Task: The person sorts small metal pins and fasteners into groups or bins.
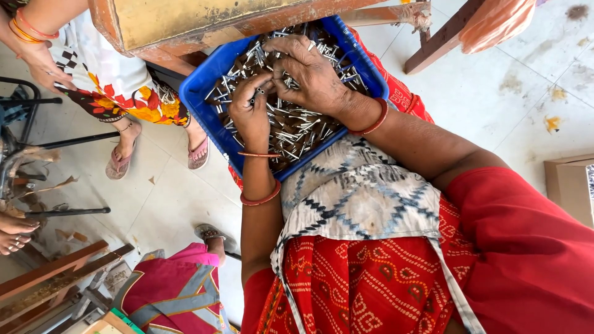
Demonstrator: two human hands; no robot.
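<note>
A blue plastic tray (204,83) rests on my lap, filled with several small metal pins (297,133) mixed with dark pieces. My left hand (249,114) is curled over the pile, its fingertips pinched on a small bunch of pins. My right hand (312,77) lies palm down across the tray's middle. Its thumb and fingers meet my left fingertips on one pin. Both wrists wear red bangles. A patterned grey cloth (359,192) covers my lap below the tray.
A worn wooden bench (179,25) overhangs the tray's far edge. A person in a floral dress (117,80) and sandals stands at upper left. Another person in pink (173,291) sits at lower left by wooden frames (55,272). A cardboard box (569,185) is at right.
</note>
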